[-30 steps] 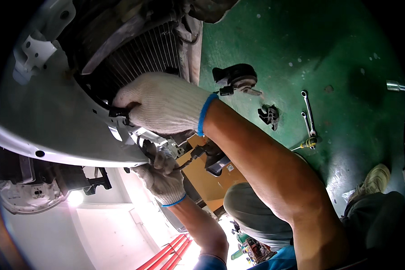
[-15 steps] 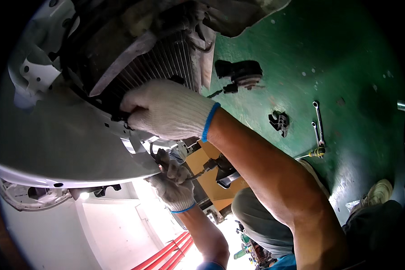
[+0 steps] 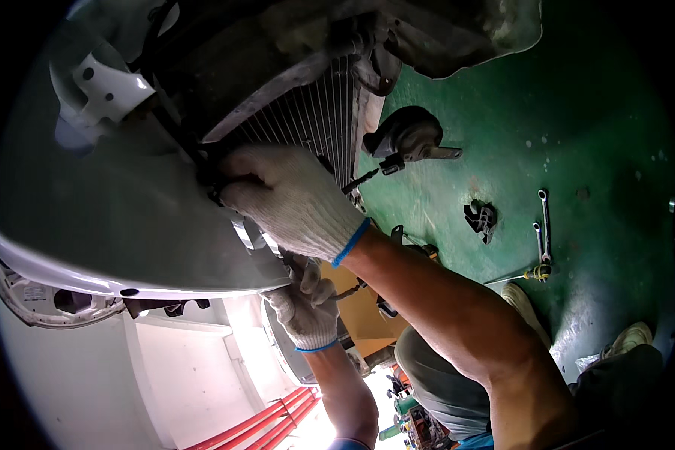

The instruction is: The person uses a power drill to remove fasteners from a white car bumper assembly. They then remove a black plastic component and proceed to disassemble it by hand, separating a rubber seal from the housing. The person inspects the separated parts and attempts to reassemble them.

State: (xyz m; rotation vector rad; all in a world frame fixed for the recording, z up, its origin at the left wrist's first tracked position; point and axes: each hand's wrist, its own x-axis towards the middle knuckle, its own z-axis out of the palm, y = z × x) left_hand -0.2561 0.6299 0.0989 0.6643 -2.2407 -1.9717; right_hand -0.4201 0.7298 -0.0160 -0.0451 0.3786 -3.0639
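Observation:
My right hand (image 3: 289,199), in a white knit glove with a blue cuff, reaches across to the inner edge of a silver-grey car body panel (image 3: 127,217). Its thumb and fingers are closed at a dark part there; what they grip is mostly hidden. Lower down, my left hand (image 3: 305,311), gloved the same way, is at the panel's end with curled fingers. A dark cable (image 3: 349,290) runs out from those fingers. Behind my right hand stands a finned radiator (image 3: 307,112). A short wire with a black connector (image 3: 364,180) hangs beside it.
On the green floor (image 3: 607,150) lie a round black part with a metal bracket (image 3: 416,139), a small black clip-like piece (image 3: 481,219), two wrenches (image 3: 545,225) and a screwdriver (image 3: 536,273). A cardboard box (image 3: 367,330) stands near my knee; red pipes (image 3: 270,420) run below. A headlamp (image 3: 52,296) sits under the panel.
The view has shifted, so the panel and floor things appear further right. More of the round black part shows. Both hands stay at the panel with fingers closed.

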